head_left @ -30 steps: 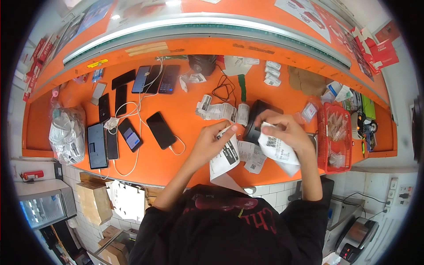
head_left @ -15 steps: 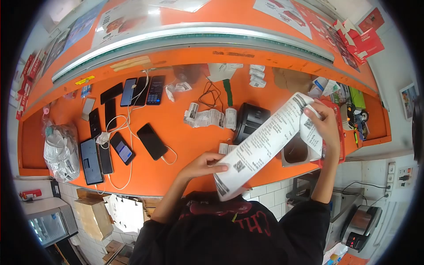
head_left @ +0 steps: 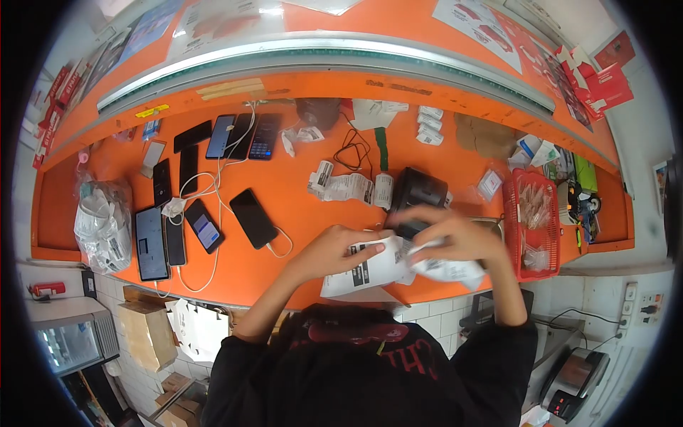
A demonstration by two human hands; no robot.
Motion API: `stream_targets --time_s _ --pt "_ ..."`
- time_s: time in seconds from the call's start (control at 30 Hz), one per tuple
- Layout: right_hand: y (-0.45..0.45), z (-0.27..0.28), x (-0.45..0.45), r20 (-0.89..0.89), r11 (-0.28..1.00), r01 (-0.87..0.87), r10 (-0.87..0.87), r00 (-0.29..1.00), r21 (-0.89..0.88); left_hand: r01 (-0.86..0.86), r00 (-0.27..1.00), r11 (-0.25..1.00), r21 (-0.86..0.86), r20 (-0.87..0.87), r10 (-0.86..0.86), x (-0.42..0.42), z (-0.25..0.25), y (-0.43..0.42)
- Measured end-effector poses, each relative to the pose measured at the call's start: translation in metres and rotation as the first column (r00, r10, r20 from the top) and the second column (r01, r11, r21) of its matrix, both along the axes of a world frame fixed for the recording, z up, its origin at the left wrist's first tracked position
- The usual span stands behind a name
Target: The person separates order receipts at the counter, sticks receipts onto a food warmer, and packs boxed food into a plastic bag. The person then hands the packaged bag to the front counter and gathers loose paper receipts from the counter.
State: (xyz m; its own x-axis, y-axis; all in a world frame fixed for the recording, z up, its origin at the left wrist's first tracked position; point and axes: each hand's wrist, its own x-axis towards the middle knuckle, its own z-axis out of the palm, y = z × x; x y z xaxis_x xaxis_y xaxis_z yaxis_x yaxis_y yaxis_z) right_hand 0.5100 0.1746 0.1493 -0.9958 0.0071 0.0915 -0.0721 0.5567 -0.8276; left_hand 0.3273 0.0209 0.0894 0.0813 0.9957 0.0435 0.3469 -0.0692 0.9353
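Note:
My left hand pinches a long printed paper strip between thumb and fingers, low over the front part of the orange counter. To its right, my right hand is blurred by motion, with its fingers on a bunched printed part of paper. Just behind my right hand stands a black printer, partly covered by the fingers. A curled length of printed paper lies left of the printer, beside a small white roll.
Several phones and tangled white cables lie on the left. A plastic bag of papers is at the far left. On the right stands a red basket. An overhead shelf edge crosses the back.
My right hand swung out to the right, stretching the strip, and has come back close to my left hand. The paper between them is now bunched. The view shifted slightly.

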Motion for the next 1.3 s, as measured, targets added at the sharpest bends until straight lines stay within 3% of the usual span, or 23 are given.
stream_targets --time_s 0.07,0.1,0.17,0.27,0.3,0.33,0.4,0.47,0.53,0.63,0.73,0.77,0.8,0.83,0.87,0.93,0.97,1.03,1.07,1.1,1.13,1.2,1.3 --pt "-0.008 -0.022 -0.019 0.343 0.944 -0.107 0.216 0.914 -0.311 0.077 0.988 0.991 0.106 -0.145 -0.061 -0.002 0.003 0.000" --pt "-0.013 -0.024 -0.025 0.342 0.942 -0.125 0.234 0.910 -0.311 0.058 0.988 0.993 0.106 -0.145 -0.043 -0.004 0.002 -0.003" --pt "-0.024 -0.027 -0.032 0.151 0.923 -0.158 0.222 0.963 -0.351 0.018 0.986 0.999 -0.036 0.166 -0.012 -0.010 -0.006 -0.014" --pt "-0.029 -0.033 -0.035 0.109 0.906 -0.138 0.197 0.974 -0.401 -0.018 0.952 1.000 0.019 0.307 0.011 -0.011 -0.012 -0.028" --pt "-0.030 -0.031 -0.037 0.230 0.892 -0.112 0.232 0.945 -0.438 -0.016 0.955 1.000 -0.001 0.295 0.016 -0.011 -0.009 -0.033" --pt "-0.030 -0.032 -0.038 0.226 0.895 -0.119 0.235 0.945 -0.430 -0.021 0.957 1.000 0.007 0.290 0.018 -0.012 -0.005 -0.035" --pt "-0.027 -0.043 -0.039 0.484 0.742 0.069 0.361 0.797 -0.667 0.016 1.000 0.999 -0.039 0.027 -0.015 -0.016 0.001 -0.037" --pt "-0.015 -0.046 -0.044 0.503 0.699 0.038 0.474 0.723 -0.714 0.009 0.999 0.999 -0.053 -0.036 -0.011 -0.018 0.009 -0.037" --pt "-0.013 -0.037 -0.046 0.468 0.849 -0.148 0.416 0.780 -0.507 -0.065 0.988 0.991 0.121 -0.129 0.080 -0.017 0.008 -0.040" --pt "-0.014 -0.031 -0.052 0.300 0.873 -0.240 0.386 0.873 -0.424 -0.100 0.988 0.994 0.039 -0.113 0.104 -0.018 0.014 -0.038" --pt "-0.025 -0.018 -0.054 0.347 0.949 -0.140 0.238 0.907 -0.283 -0.080 0.996 0.995 -0.061 -0.045 0.077 -0.019 0.019 -0.035" --pt "-0.033 -0.020 -0.053 0.095 0.962 -0.123 0.150 0.984 -0.243 -0.085 0.996 0.995 -0.061 -0.045 0.082 -0.018 0.013 -0.035" --pt "-0.042 -0.015 -0.049 0.095 0.962 -0.129 0.156 0.983 -0.241 -0.125 0.947 0.982 -0.140 0.279 0.160 -0.014 0.002 -0.036" --pt "-0.051 -0.006 -0.045 -0.001 0.990 -0.061 0.062 0.998 0.123 -0.137 0.788 0.964 -0.226 0.565 0.245 -0.011 -0.004 -0.037" --pt "-0.059 -0.001 -0.041 -0.126 0.887 0.050 0.009 0.992 0.459 -0.147 0.784 0.963 -0.227 0.567 0.253 -0.009 -0.003 -0.038" --pt "-0.063 -0.005 -0.040 -0.225 0.896 0.108 -0.009 0.974 0.431 -0.146 0.704 0.961 -0.236 0.657 0.268 -0.003 0.003 -0.041" --pt "-0.060 -0.005 -0.036 -0.282 0.913 0.170 -0.063 0.957 0.372 -0.330 0.684 0.907 -0.262 0.596 0.421 0.002 0.005 -0.040" --pt "-0.047 0.009 -0.026 -0.318 0.935 0.229 -0.137 0.938 0.270 -0.417 0.667 0.869 -0.268 0.559 0.492 -0.015 -0.014 -0.041" --pt "-0.038 0.008 -0.018 -0.267 0.954 0.243 -0.192 0.945 0.176 -0.493 0.651 0.828 -0.265 0.519 0.554 -0.027 -0.020 -0.042" --pt "-0.029 0.011 -0.017 -0.194 0.947 0.298 -0.271 0.943 0.124 -0.542 0.715 0.780 -0.314 0.316 0.624 -0.036 -0.019 -0.043" --pt "-0.020 0.014 -0.019 -0.112 0.931 0.358 -0.349 0.931 0.074 -0.542 0.716 0.779 -0.315 0.313 0.624 -0.037 -0.019 -0.041" --pt "0.009 0.005 -0.029 -0.096 0.858 0.458 -0.449 0.888 0.232 -0.676 0.732 0.736 -0.029 0.089 0.676 -0.036 -0.023 -0.036" --pt "0.046 -0.017 -0.036 -0.066 0.704 0.514 -0.558 0.827 0.489 -0.734 0.672 0.679 0.007 0.149 0.725 -0.025 -0.021 -0.024"
